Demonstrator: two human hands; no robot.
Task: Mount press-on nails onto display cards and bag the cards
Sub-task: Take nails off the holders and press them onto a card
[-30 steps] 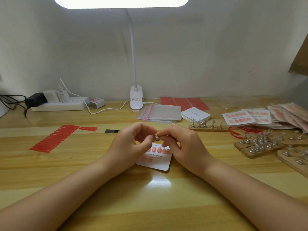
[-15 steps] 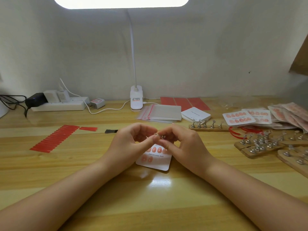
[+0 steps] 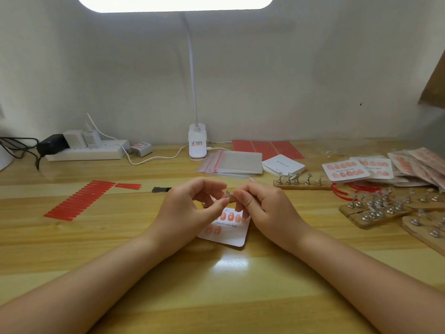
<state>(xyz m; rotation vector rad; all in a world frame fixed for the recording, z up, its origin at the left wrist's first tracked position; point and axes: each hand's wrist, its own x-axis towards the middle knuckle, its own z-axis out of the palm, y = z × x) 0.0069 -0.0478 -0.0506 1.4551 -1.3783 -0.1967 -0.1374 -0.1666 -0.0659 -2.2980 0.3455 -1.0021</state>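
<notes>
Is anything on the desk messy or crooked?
A little. The card under the hands lies tilted, not square with the desk edge. One short red strip lies apart from the neat row of red strips. Nothing looks spilled or broken.

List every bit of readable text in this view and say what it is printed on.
"Handmade Nail": on the white display card under the hands.
Print on the finished cards, the blank card stack, the lamp base label and the small charger's red label: too small or blurred to read.
</notes>
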